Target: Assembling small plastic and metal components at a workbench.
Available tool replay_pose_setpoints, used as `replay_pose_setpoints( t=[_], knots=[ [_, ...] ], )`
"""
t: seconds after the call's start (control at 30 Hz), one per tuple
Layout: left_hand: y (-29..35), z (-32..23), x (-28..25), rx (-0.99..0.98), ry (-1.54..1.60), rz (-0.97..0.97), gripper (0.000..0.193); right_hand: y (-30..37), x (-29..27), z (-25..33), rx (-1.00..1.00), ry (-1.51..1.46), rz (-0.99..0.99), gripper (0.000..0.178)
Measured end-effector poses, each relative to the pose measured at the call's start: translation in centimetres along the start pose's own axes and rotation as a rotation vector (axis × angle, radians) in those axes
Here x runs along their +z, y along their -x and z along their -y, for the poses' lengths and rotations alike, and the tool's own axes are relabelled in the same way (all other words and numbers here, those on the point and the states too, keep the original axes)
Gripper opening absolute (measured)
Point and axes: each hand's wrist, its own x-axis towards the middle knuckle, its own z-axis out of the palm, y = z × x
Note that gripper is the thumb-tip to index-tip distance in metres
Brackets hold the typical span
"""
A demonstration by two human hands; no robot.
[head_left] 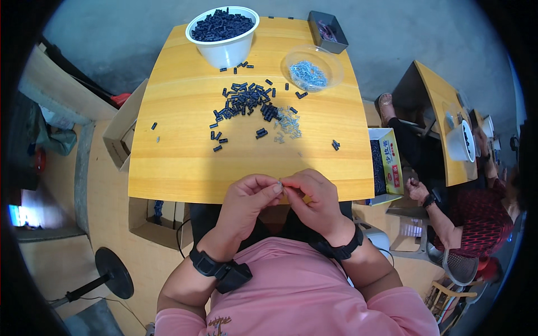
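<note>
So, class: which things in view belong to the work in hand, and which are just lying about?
Likely part of the work:
- tiny piece pinched by left hand and right hand
- black parts pile
- metal pieces
- white bucket
- clear dish

Apparently just lying about:
- round black stand
- cardboard box
- dark tray, contents unclear

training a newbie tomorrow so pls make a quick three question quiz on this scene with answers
1. Short answer: what colour are the pieces heaped in the white bucket?
2. True or false: the left hand and right hand are far apart, at opposite sides of the table.
3. Multiple choice: in the picture, where is the clear round dish relative to the white bucket?
a) to its left
b) to its right
c) inside it

Key:
1. Black.
2. False; they meet near the table's near edge, apparently around a small piece.
3. b
</note>
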Motion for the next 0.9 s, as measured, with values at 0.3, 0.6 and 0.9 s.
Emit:
replay_pose_setpoints(
  t=[0.3, 0.6, 0.9],
  knots=[
    [0.0, 0.2, 0.9, 0.239, -0.049, -0.021, 0.012, 0.1, 0.1, 0.2, -0.005, 0.067, -0.044, 0.014],
    [0.5, 0.0, 0.3, 0.259, -0.311, 0.019, 0.018, -0.1, -0.8, 0.2, 0.073, -0.027, 0.048, 0.009],
    [0.7, 0.7, 0.2, 0.363, -0.430, -0.023, 0.021, 0.1, -0.5, -0.3, 0.047, 0.003, 0.080, 0.009]
  ],
)
